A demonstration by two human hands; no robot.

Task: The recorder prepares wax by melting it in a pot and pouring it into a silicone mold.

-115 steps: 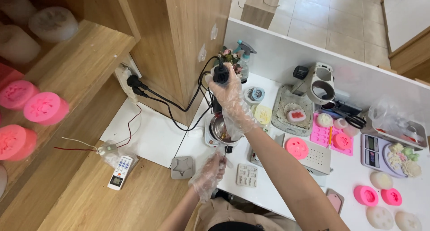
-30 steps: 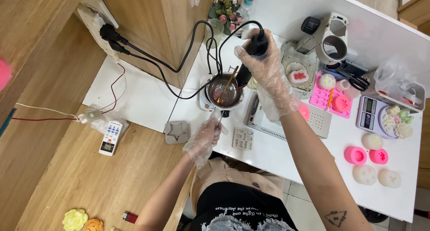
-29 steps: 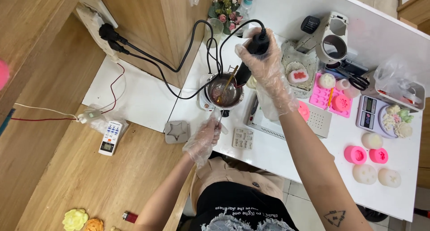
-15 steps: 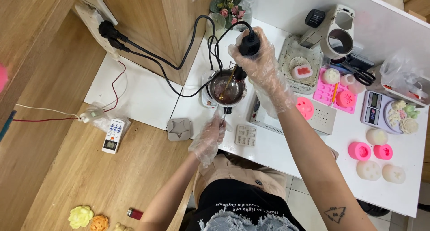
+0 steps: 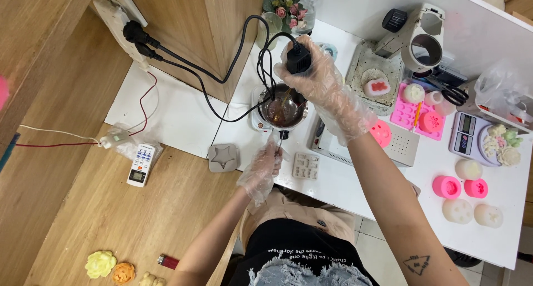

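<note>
My right hand (image 5: pixel 316 78), in a clear plastic glove, grips a black corded hand blender (image 5: pixel 298 59) held upright over a small metal pot (image 5: pixel 283 113) of dark reddish liquid. The pot sits on a small white hot plate (image 5: pixel 258 121). A wooden stick (image 5: pixel 284 99) leans inside the pot. My left hand (image 5: pixel 261 169), also gloved, is closed on the pot's handle (image 5: pixel 280 142) at the near side of the white table (image 5: pixel 333 186).
Grey star mould (image 5: pixel 223 157) and small tray mould (image 5: pixel 305 165) lie near my left hand. To the right are pink silicone moulds (image 5: pixel 416 111), a scale (image 5: pixel 465 140), white flower shapes (image 5: pixel 472 211) and a grey machine (image 5: pixel 416 33). Black cords (image 5: pixel 211 78) run to a wall socket. A remote (image 5: pixel 141 164) lies on the wooden floor.
My right hand has swung the blender from tilted at the pot's right to upright above the pot. The left hand has stayed on the handle. The view has shifted slightly.
</note>
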